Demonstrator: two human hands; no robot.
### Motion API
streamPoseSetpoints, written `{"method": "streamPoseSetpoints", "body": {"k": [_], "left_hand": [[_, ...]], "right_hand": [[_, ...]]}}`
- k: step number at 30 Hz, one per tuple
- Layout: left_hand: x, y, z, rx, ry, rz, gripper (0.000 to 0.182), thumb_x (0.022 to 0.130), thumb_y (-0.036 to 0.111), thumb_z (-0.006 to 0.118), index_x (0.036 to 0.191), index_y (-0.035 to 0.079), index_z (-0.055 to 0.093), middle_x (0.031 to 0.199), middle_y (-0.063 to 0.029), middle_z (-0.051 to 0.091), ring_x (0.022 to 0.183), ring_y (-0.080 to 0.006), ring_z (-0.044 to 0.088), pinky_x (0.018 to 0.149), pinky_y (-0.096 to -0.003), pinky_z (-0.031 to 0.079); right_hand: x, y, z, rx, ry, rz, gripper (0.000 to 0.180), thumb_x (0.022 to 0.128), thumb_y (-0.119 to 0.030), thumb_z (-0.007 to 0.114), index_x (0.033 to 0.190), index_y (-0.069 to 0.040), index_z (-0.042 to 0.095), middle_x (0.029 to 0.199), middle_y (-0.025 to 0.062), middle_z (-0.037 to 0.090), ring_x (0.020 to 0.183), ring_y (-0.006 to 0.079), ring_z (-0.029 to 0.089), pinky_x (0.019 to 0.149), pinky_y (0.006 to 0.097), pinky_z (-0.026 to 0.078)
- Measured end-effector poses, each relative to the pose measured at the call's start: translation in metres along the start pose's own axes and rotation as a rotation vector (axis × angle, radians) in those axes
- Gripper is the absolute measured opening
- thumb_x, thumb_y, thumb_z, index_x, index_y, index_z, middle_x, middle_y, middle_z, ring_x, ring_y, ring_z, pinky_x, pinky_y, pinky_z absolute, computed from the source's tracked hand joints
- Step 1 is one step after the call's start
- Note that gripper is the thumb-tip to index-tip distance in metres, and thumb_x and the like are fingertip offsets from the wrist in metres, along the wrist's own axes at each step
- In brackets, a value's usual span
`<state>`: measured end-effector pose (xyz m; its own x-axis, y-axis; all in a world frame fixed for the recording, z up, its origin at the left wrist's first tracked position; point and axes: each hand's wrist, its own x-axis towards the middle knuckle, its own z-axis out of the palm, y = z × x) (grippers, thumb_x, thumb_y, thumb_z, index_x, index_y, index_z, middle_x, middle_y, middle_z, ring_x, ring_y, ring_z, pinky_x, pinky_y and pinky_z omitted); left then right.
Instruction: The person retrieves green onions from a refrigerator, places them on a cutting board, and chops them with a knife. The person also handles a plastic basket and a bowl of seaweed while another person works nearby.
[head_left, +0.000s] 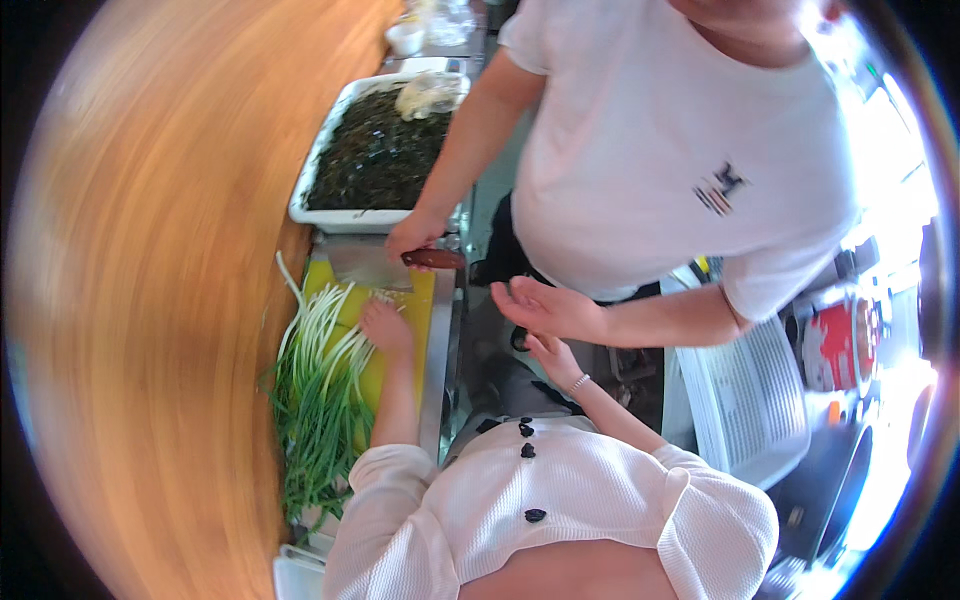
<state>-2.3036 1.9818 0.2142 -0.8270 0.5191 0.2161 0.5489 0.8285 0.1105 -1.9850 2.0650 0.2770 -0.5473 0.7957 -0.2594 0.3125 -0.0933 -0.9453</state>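
Note:
My left hand (386, 324) lies on the white ends of a bunch of green onions or similar greens (322, 420), spread over a yellow cutting board (421, 307). My right hand (553, 358), with a bracelet at the wrist, is raised to the right of the counter, fingers apart, close under a co-worker's outstretched hand (551, 306); whether they touch cannot be told. The co-worker's other hand (416, 236) holds a cleaver with a brown handle (433, 259), its broad blade (367, 266) over the far end of the board, just beyond my left hand.
A white tub (349, 221) of dark shredded food, perhaps seaweed, with a plastic bag on it, stands beyond the board. The co-worker in a white T-shirt (645, 150) stands close at the upper right. A wooden surface (165, 300) borders the counter's left; a white basket (750, 405) is at right.

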Motion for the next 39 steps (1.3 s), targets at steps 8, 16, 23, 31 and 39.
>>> {"method": "streamPoseSetpoints", "body": {"k": [8,16,23,31,39], "left_hand": [[-0.023,-0.004,-0.059,-0.254,0.189,0.115,0.044,0.09,0.024,0.054,0.127,0.001,0.049,0.125,-0.0199,0.053,0.12,-0.0333,0.046,0.1,-0.0476,0.032],[-0.135,-0.003,-0.009,-0.773,0.153,-0.093,0.039,0.089,0.014,0.055,0.125,0.002,0.046,0.101,-0.0171,0.06,0.084,-0.03,0.059,0.067,-0.0394,0.045],[-0.205,0.038,-0.023,-1.117,-0.668,-0.288,0.031,0.09,0.019,0.056,0.116,0.002,0.054,0.084,-0.0056,0.056,0.062,-0.0152,0.045,0.053,-0.03,0.039],[-0.401,0.24,-0.153,-1.054,-1.652,-0.193,0.055,0.08,0.061,0.061,0.104,0.012,0.058,0.061,0.0081,0.036,0.048,-0.006,0.029,0.044,-0.0228,0.021],[-0.431,0.419,-0.193,-1.737,-1.214,-0.185,0.02,0.082,0.011,0.067,0.086,0.005,0.048,0.089,-0.0082,0.055,0.068,-0.0192,0.056,0.059,-0.0359,0.048]], "right_hand": [[-0.156,0.045,-0.063,0.01,0.367,0.434,0.039,0.091,-0.035,0.057,0.106,0.001,0.06,0.086,0.0084,0.066,0.075,0.0127,0.061,0.069,0.0283,0.049],[-0.236,0.063,-0.07,-0.337,0.125,0.361,0.036,0.088,-0.037,0.057,0.103,-0.006,0.065,0.098,0.0155,0.067,0.09,0.0305,0.064,0.08,0.0387,0.049],[-0.358,0.103,-0.092,-0.361,0.325,0.451,0.036,0.086,-0.038,0.057,0.103,-0.006,0.064,0.096,0.0166,0.066,0.094,0.0334,0.062,0.083,0.042,0.048],[-0.506,0.137,-0.08,-0.177,0.579,0.5,0.034,0.087,-0.036,0.058,0.101,-0.005,0.063,0.095,0.0162,0.066,0.091,0.0323,0.062,0.081,0.0407,0.049],[-0.627,0.16,-0.025,0.134,1.03,0.729,0.033,0.085,-0.029,0.062,0.104,-0.003,0.063,0.097,0.0163,0.067,0.091,0.0294,0.064,0.08,0.0368,0.05]]}}
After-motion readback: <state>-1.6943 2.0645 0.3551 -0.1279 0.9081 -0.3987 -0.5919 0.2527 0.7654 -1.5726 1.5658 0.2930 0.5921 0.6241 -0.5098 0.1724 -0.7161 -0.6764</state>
